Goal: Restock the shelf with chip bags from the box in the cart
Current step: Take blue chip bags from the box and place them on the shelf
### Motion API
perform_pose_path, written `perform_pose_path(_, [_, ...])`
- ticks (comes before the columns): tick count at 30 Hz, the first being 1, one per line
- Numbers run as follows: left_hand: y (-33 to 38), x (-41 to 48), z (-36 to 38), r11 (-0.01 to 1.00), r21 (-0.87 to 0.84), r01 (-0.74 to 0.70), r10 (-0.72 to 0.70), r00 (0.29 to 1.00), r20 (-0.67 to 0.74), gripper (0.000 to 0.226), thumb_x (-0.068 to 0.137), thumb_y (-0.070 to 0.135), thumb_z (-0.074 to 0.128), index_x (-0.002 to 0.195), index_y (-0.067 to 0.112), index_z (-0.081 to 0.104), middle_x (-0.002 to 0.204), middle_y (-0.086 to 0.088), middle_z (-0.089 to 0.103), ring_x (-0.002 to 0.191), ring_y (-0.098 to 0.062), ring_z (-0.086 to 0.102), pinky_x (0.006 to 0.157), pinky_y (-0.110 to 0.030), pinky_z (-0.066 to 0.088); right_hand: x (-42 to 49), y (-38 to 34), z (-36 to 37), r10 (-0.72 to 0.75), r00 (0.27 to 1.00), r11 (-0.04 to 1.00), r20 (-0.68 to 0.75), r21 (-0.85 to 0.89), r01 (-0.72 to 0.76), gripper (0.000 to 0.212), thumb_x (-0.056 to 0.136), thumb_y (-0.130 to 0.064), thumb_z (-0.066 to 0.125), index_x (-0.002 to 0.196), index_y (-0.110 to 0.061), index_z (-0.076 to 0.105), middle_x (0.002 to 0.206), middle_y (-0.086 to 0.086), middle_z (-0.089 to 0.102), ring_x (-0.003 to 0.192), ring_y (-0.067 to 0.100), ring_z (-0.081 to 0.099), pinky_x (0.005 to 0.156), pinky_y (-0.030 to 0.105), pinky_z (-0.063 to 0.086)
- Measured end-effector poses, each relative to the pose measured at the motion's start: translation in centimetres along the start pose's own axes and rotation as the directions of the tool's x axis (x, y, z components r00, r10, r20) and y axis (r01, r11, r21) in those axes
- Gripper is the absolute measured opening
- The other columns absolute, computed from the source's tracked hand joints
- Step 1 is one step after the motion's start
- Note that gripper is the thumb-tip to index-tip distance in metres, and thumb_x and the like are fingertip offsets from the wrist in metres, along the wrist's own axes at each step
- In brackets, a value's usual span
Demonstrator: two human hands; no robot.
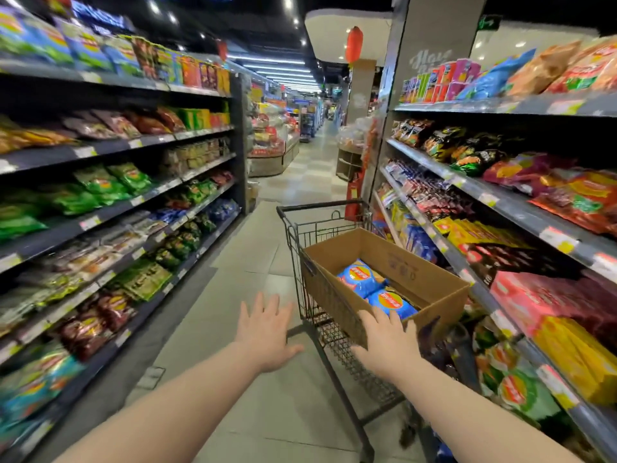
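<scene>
Hovering spread and empty: right hand [384, 342] at the near corner of the box [430, 290], left hand [263, 332] left of it; chip bags [362, 279] lie inside.

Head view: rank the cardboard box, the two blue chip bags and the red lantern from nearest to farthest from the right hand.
From the right hand:
1. cardboard box, its near corner at the hand.
2. nearer blue chip bag, in the box, just beyond the hand.
3. farther blue chip bag, deeper in the box.
4. red lantern, overhead, far down the aisle.
</scene>
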State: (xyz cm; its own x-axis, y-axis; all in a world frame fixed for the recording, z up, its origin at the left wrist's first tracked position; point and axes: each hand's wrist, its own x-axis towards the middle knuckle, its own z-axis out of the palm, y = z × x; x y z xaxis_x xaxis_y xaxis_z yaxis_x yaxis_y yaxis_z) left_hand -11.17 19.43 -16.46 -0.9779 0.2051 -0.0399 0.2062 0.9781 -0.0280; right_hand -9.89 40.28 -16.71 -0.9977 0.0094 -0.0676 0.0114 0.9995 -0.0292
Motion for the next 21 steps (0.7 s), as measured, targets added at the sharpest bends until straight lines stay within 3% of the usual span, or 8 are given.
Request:
perform_pose_path(11, [1.3, 19.1, 0.0, 1.000, -0.006, 0.017, -0.016, 0.998, 0.059, 0.086, 0.088, 0.063, 0.043, 0.153, 0.025, 0.001, 0.162, -0.005, 0.004, 0.148, -0.032, -0.003, 0.118, -0.052, 0.007, 19.1, 6.0, 0.2, 0.010, 0.999, 1.000, 0.036, 0.011, -0.011, 0.073, 0.089, -0.055, 0.045, 0.149, -0.026, 0.017, 0.160, 0.001, 0.012, 0.148, 0.030, 0.007, 0.115, 0.055, 0.010])
perform_pose_path(21, [2.2, 32.1, 2.3, 0.997, -0.033, -0.076, 0.079, 0.990, 0.117, 0.087, 0.088, 0.062, 0.045, 0.153, 0.022, 0.003, 0.161, -0.006, 0.009, 0.148, -0.033, 0.003, 0.116, -0.052, 0.010, 28.7, 9.8, 2.5, 0.103, 0.984, 0.994, 0.143, 0.031, -0.109, 0.069, 0.089, -0.058, 0.044, 0.146, -0.027, 0.022, 0.158, -0.002, 0.018, 0.146, 0.028, 0.013, 0.113, 0.052, 0.017])
